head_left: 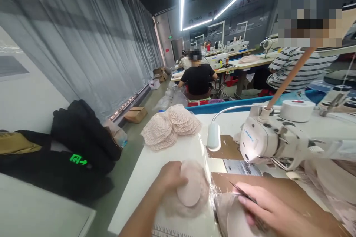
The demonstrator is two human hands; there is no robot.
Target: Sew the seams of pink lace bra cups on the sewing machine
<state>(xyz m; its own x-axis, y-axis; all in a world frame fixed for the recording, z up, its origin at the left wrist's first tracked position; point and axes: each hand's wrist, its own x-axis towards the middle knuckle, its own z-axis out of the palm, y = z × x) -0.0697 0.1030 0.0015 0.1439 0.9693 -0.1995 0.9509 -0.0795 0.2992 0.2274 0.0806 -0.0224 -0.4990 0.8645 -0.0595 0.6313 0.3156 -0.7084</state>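
Note:
My left hand (172, 176) grips the edge of a beige oval pad (190, 190), with the thumb on top of it. Sheer beige fabric (178, 207) spreads around and under the pad, somewhat blurred. In my right hand (261, 203) are slim dark tweezers (244, 193), their tip pointing up and left. Below that hand lies another pale rounded piece (236, 220) with thin fabric at its edge, partly hidden by the fingers. The needle area of the white sewing machine (258, 137) is just above my right hand.
Stacks of beige lace pieces (158, 129) lie at the table's far left. A small lamp (213, 137) hangs beside the machine. Beige fabric (330, 181) is heaped at the right, and a ruler (169, 231) lies at the front edge. Two people (197, 81) sit beyond the table.

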